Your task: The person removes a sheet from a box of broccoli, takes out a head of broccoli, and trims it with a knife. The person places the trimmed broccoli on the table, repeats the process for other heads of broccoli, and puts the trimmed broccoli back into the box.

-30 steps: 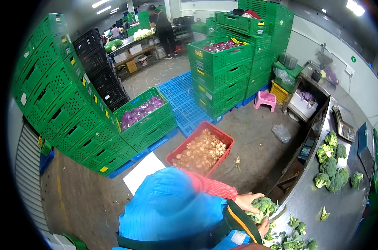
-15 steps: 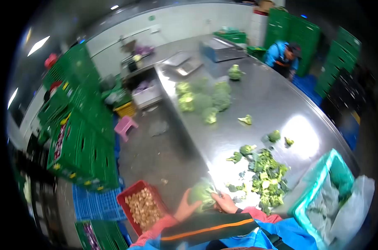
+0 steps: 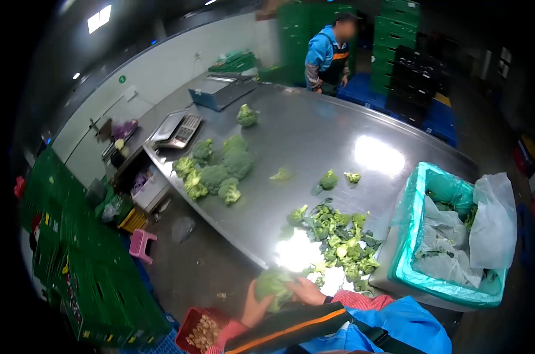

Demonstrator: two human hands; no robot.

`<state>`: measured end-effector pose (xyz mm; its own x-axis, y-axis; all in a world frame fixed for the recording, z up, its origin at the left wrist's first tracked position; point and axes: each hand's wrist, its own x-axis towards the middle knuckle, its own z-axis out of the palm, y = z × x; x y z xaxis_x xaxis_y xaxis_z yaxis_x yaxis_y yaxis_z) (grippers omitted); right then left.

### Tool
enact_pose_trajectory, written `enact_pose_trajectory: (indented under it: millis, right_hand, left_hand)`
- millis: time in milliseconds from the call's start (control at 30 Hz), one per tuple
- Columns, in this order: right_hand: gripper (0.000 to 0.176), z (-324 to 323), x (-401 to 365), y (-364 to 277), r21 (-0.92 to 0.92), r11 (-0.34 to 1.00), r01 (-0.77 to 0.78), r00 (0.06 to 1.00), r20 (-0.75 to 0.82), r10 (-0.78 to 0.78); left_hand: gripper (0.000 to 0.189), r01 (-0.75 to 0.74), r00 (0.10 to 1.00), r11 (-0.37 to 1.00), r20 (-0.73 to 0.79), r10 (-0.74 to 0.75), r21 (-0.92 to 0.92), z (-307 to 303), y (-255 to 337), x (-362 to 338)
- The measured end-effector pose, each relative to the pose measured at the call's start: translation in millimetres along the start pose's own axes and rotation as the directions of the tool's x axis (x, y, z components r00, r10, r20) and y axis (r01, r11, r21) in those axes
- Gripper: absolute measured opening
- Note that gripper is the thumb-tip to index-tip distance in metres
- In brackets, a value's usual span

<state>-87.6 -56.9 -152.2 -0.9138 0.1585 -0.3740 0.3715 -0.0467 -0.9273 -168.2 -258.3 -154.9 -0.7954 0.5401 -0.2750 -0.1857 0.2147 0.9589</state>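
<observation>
At the table's near edge my left hand (image 3: 255,305) is wrapped round a green broccoli head (image 3: 272,285), partly blurred. My right hand (image 3: 308,291) is closed against the head's right side; glare and blur hide what its fingers grip. Just beyond my right hand lies a pile of cut broccoli pieces (image 3: 343,241) on the steel table (image 3: 291,133). Several whole broccoli heads (image 3: 215,177) are grouped at the table's left edge, and one broccoli head (image 3: 247,115) stands apart farther back. Small loose florets (image 3: 328,179) lie mid-table.
To the right stands a box lined with a green bag (image 3: 400,259). A scale (image 3: 182,131) and a blue-grey case (image 3: 220,91) are at the back. Green crates (image 3: 102,259), a pink stool (image 3: 142,245) and a red crate (image 3: 191,324) are left. A co-worker (image 3: 326,56) stands beyond the table.
My view has swung to the right, bringing the lined box fully into sight. The co-worker, bent over before, now stands more upright. The broccoli head is still between my hands.
</observation>
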Motion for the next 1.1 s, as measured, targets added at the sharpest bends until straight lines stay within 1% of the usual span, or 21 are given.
enact_pose_trajectory:
  millis: [33,100,133,167,267,300,367,433,467,500,533,567,600,667,700,767,800,867,967,1100]
  right_hand:
    - [0.054,-2.8,-0.7,-12.1,0.037,0.996,-0.078,0.996,-0.026,0.079]
    - [0.057,-3.7,7.2,-0.1,0.002,0.993,-0.117,0.993,-0.003,0.117]
    - [0.059,-6.4,7.1,-14.4,-0.014,0.991,-0.133,0.991,0.007,0.133]
    - [0.061,-11.5,0.5,-27.9,-0.011,0.983,-0.185,0.982,0.028,0.185]
    - [0.050,-11.7,-5.6,-31.8,0.155,0.983,-0.095,0.995,0.017,0.093]
    - [0.050,-10.6,-3.6,-27.8,0.168,0.984,-0.067,0.998,0.007,0.066]
    - [0.052,-9.2,1.3,-17.3,0.187,0.982,-0.012,1.000,-0.014,0.014]
    - [0.055,-14.9,-0.2,-22.7,0.198,0.980,-0.016,1.000,0.004,0.016]
    - [0.058,-16.6,-0.8,-24.8,0.203,0.979,-0.018,1.000,0.015,0.015]
    - [0.057,-16.3,-0.3,-26.5,0.232,0.973,0.016,1.000,-0.024,-0.011]
    - [0.057,-18.3,-1.4,-28.6,0.184,0.982,0.041,0.999,-0.038,-0.035]
    - [0.057,-22.8,-1.7,-31.6,0.133,0.989,0.067,0.997,-0.052,-0.061]
    - [0.057,-27.5,-3.4,-36.8,0.081,0.992,0.092,0.994,-0.063,-0.087]
    - [0.057,-35.5,-8.9,-43.5,0.072,0.995,0.068,0.996,-0.068,-0.063]
    - [0.057,-37.1,-11.0,-44.0,0.068,0.996,0.055,0.996,-0.068,-0.051]
    - [0.053,-25.4,3.1,-12.0,0.008,0.977,0.211,0.956,-0.208,-0.205]
    - [0.052,-22.4,7.2,-5.3,-0.031,0.959,0.282,0.921,-0.272,-0.280]
    - [0.052,-18.9,13.5,9.6,-0.046,0.952,0.303,0.905,-0.298,-0.302]
    - [0.052,-17.7,12.2,10.3,-0.071,0.944,0.322,0.890,-0.317,-0.327]
    - [0.053,-18.1,8.5,6.2,-0.049,0.945,0.324,0.893,-0.315,-0.322]
  left_hand:
    - [0.081,-0.022,1.000,1.000,0.011,0.022,0.014,-0.6,-4.4,7.5]
    - [0.080,0.004,1.000,0.999,0.016,-0.004,0.032,-3.6,-7.2,13.1]
    - [0.080,0.013,1.000,0.999,0.019,-0.014,0.043,-3.8,-4.5,17.7]
    - [0.077,0.035,0.999,0.999,0.015,-0.035,0.010,-2.8,-0.9,20.6]
    - [0.074,-0.001,0.998,0.998,0.055,-0.003,0.069,-9.5,-1.4,28.8]
    - [0.074,0.013,1.000,0.993,0.026,-0.016,0.121,-6.9,10.2,26.6]
    - [0.078,-0.004,0.999,0.993,0.032,0.000,0.114,-3.9,23.1,26.3]
    - [0.084,0.005,1.000,0.996,0.007,-0.006,0.088,4.2,42.5,22.0]
    - [0.084,-0.033,0.999,0.995,0.020,0.032,0.093,5.8,46.1,24.3]
    - [0.084,-0.072,0.997,0.993,0.030,0.069,0.095,6.5,48.9,26.2]
    - [0.085,-0.112,0.993,0.989,0.039,0.109,0.097,6.8,50.8,27.7]
    - [0.084,-0.092,0.995,0.995,0.053,0.090,0.037,7.9,50.1,30.8]
    - [0.084,-0.088,0.994,0.995,0.066,0.086,0.035,9.3,49.7,33.3]
    - [0.085,-0.080,0.993,0.996,0.085,0.077,0.031,11.0,48.4,36.9]
    - [0.085,-0.076,0.993,0.995,0.092,0.070,0.067,10.5,46.3,38.6]
    - [0.085,-0.067,0.993,0.988,0.104,0.053,0.138,9.3,42.1,40.6]
    - [0.085,-0.063,0.993,0.989,0.105,0.049,0.133,10.2,42.5,40.2]
    - [0.084,-0.052,0.994,0.991,0.104,0.040,0.123,11.9,42.8,37.7]
    - [0.082,-0.061,0.995,0.988,0.088,0.049,0.140,9.4,34.6,39.4]
    - [0.080,-0.039,0.995,0.992,0.094,0.028,0.119,18.2,52.1,34.0]
